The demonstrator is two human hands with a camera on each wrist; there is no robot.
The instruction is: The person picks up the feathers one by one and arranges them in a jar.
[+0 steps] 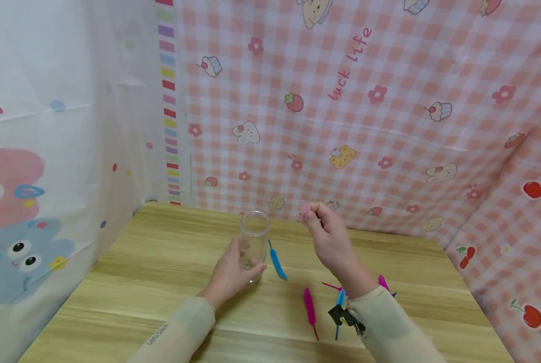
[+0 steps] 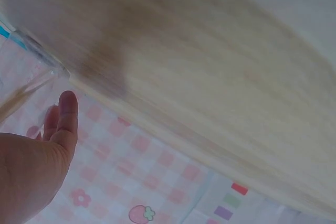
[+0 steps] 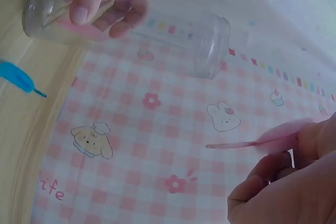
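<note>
My left hand (image 1: 231, 269) is wrapped around a clear, open-topped jar (image 1: 255, 236) standing upright on the table. In the right wrist view, fingers show against the jar (image 3: 210, 45) and a pinkish patch lies behind its wall; I cannot tell what it is. Raised to the right of the jar, my right hand (image 1: 333, 244) pinches a pale pink feather (image 3: 281, 134) between thumb and finger. The quill points towards the jar's side, apart from it. A blue feather (image 1: 277, 262) lies on the table just right of the jar.
A magenta feather (image 1: 310, 305) lies nearer on the wooden table (image 1: 161, 252). Further feathers, blue (image 1: 341, 297) and magenta (image 1: 383, 282), are partly hidden by the right forearm and a black piece (image 1: 340, 315) at its cuff. A checked cloth (image 1: 316, 126) hangs behind the table.
</note>
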